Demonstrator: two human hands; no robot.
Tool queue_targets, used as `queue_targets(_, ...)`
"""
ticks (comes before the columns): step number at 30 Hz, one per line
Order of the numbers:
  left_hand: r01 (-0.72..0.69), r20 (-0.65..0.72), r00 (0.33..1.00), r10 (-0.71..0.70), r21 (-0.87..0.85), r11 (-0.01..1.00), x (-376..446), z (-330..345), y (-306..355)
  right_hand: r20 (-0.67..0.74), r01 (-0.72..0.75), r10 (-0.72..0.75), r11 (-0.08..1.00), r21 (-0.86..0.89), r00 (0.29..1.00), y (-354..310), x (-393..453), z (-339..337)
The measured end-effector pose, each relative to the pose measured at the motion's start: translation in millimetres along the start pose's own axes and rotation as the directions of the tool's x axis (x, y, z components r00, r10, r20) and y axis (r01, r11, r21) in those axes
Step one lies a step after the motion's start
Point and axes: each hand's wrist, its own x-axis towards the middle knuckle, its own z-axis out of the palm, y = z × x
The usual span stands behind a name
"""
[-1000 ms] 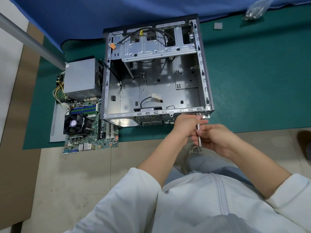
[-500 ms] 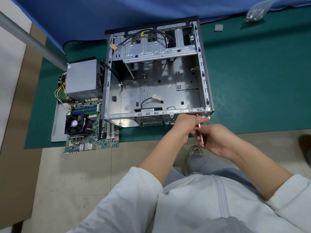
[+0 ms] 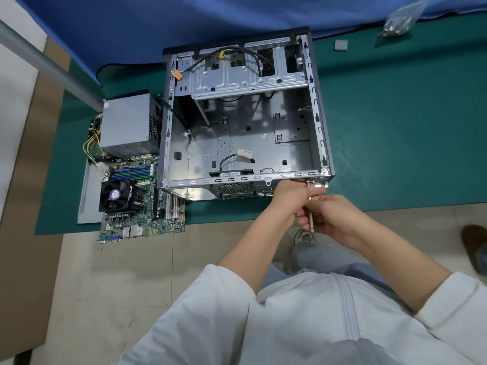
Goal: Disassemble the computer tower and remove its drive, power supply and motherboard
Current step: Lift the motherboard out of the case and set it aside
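Note:
The open computer tower (image 3: pixel 320 127) lies on its side on a green mat, its inside nearly bare apart from a few loose cables. To its left stand the grey power supply (image 3: pixel 126 125) and, in front of that, the motherboard (image 3: pixel 137 201) with its black fan. My right hand (image 3: pixel 334 219) grips a thin silver screwdriver (image 3: pixel 311 219) whose tip meets a screw at the case's near right corner. My left hand (image 3: pixel 290 198) pinches the shaft near that tip, against the case's near rim.
A flat grey side panel (image 3: pixel 88 196) lies under the motherboard at the mat's left edge. A clear bag of small parts (image 3: pixel 398 21) and a small grey square (image 3: pixel 341 45) lie at the far right. Blue cloth covers the back. A shoe (image 3: pixel 474 246) is at right.
Both hands stay at the near right corner of the case. The screwdriver has tilted slightly and my fingers have shifted around it.

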Motion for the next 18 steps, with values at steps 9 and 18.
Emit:
queue_targets(9,-0.07,-0.03,0.997,0.071,0.004,0.998,0,-3,-6,-0.014,-0.016,0.016,0.999,0.034,1.0,-1,-3,-8)
queue_targets(18,-0.084,-0.087,0.993,0.078,-0.079,0.993,3,1,-11,-0.106,-0.017,0.011,0.998,-0.054,0.994,-2,-2,-7)
